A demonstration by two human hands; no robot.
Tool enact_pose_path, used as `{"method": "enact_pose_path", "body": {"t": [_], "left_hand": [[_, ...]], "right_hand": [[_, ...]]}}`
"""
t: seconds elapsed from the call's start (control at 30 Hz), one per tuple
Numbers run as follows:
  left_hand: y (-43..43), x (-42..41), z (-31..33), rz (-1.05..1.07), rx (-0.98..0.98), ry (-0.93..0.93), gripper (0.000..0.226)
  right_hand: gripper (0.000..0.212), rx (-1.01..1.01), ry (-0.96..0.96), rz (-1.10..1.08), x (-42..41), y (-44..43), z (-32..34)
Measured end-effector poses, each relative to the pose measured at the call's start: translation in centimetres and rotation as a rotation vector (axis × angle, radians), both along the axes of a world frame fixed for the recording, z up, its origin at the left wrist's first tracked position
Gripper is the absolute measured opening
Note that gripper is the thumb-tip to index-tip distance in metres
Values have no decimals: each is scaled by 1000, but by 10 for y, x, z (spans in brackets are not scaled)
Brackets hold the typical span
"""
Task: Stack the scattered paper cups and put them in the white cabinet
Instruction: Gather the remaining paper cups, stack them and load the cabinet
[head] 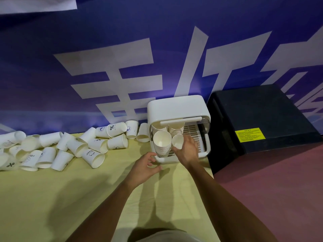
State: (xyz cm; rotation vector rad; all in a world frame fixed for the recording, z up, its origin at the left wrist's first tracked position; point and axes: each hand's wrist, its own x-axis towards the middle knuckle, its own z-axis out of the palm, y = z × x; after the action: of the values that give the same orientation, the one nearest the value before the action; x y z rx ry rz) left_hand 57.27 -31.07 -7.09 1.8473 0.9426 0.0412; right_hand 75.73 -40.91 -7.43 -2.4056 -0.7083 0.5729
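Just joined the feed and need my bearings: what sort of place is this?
Probably an event or trade-show stand: a big blue banner with white characters behind a cloth-covered table strewn with cups, beside a white cabinet.

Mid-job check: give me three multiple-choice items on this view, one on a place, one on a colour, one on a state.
1. The scattered paper cups lie: A on a shelf; B on the table, left of the white cabinet; C on the floor.
2. The label on the black box is: A red; B green; C yellow.
3. The right hand: A grips a paper cup; B lies flat; C is out of view.
Key: B, they pile beside its left wall; C, yellow against black; A, fingers curl round the cup at the cabinet's opening.
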Motion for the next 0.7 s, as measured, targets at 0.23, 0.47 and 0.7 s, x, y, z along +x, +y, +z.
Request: {"method": "enact_pose_path", "body": {"t": [0.23,0.47,0.7], "left_hand": [[9,-14,15,43,24,8,52],[31,-62,9,166,21,34,52],[100,-147,-20,378,84,65,67]], "right_hand": [[36,430,-193,-45,-34,5,33],[38,509,-140,218,-100,40,39],[62,240,38,374,-168,106,13]]}}
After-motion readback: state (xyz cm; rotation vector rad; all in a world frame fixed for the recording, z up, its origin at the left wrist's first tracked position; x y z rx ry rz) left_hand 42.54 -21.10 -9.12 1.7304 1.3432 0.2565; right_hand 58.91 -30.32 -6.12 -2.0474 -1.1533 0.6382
